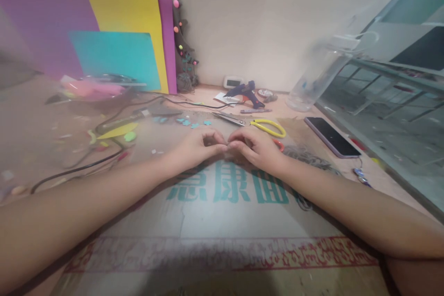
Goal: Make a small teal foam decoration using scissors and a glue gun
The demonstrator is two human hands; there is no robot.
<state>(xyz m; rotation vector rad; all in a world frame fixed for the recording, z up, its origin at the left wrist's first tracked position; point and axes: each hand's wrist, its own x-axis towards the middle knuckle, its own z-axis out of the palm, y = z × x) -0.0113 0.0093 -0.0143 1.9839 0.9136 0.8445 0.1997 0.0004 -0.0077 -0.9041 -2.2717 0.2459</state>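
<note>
My left hand [205, 146] and my right hand [255, 147] meet over the middle of a printed cardboard sheet [208, 222]. Thumb and forefinger of each are pinched together, fingertips almost touching. Between them is something tiny and dark that I cannot make out. Just beyond my hands lie scissors with yellow handles [268, 127], and part of an orange handle [278, 144] shows behind my right hand. A tangle of grey cord [308, 157] sits beside my right wrist. Small turquoise cut pieces [186, 123] are scattered past my left hand.
A dark blue glue gun [244, 93] rests near the wall, its black cable running left. At right are a phone [332, 137] and a clear plastic jug [314, 76]. Coloured sheets [121, 58] stand at left, beside a branch with small pompoms [183, 51].
</note>
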